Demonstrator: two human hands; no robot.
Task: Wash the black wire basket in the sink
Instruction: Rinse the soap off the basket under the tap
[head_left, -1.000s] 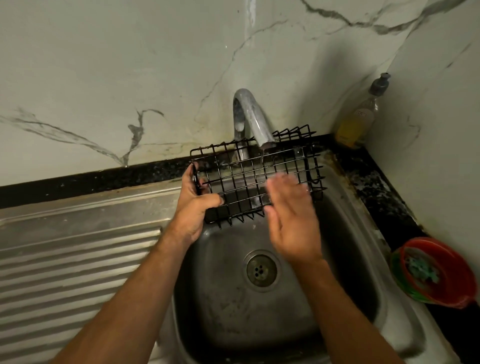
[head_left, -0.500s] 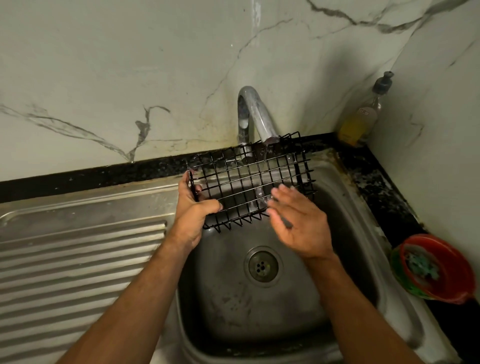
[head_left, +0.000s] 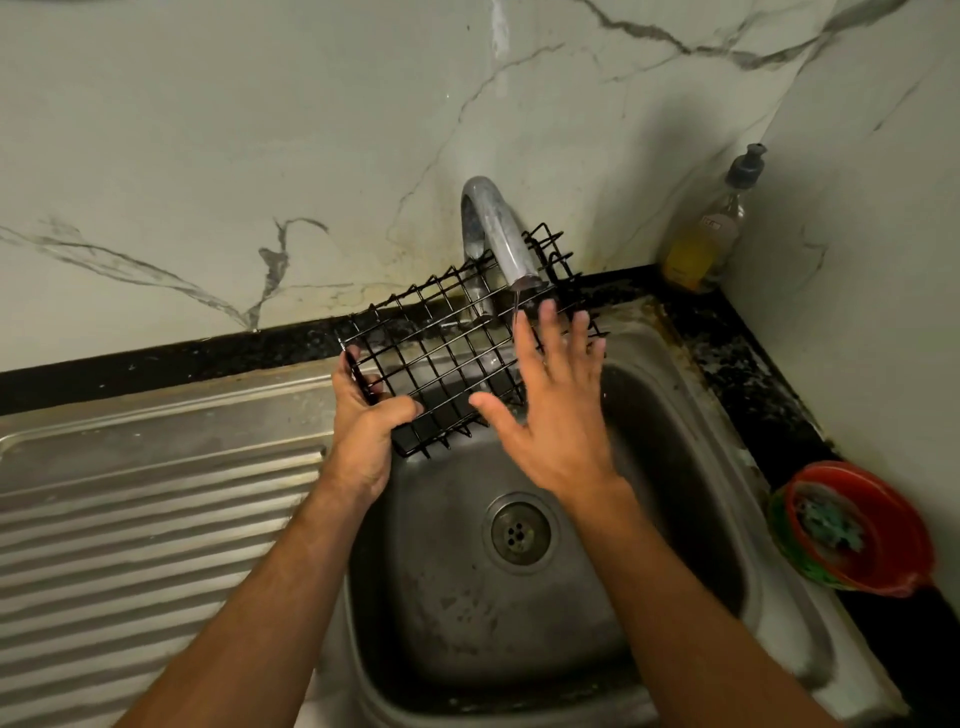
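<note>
**Left hand grips the wire basket under the tap, right hand flat against it**

The left hand (head_left: 363, 431) holds the black wire basket (head_left: 447, 353) by its lower-left corner, thumb curled over the near edge and the fingers wrapped behind the mesh. The right hand (head_left: 558, 415) is spread wide, fingers straight and apart, its palm laid against the right half of the basket's grid; the fingertips (head_left: 545, 314) reach up to just below the spout. It holds nothing.

Both forearms come in from the bottom of the view, over the steel sink (head_left: 675, 415). The drain (head_left: 519, 532) sits in the basin floor, below and between the two hands. To the left of the basin lies the ribbed drainboard (head_left: 145, 519).

The basket is held in the air above the back half of the basin, not resting on it. Its long axis runs diagonally, from the lower left at the gripping hand up to the right toward the wall. Its flat mesh panel faces the camera, tilted, and its short upturned end stands at the far right behind the tap (head_left: 498, 234). The curved spout crosses in front of the mesh, and a thin stream of water falls from it onto the grid beside the right hand's fingers.

On the dark desk (head_left: 753, 384) to the right stands a red bowl (head_left: 872, 530) with a green scrubber inside. Farther back, in the corner against the marble wall (head_left: 260, 130), is a soap pump bottle (head_left: 706, 234) with yellow liquid.
</note>
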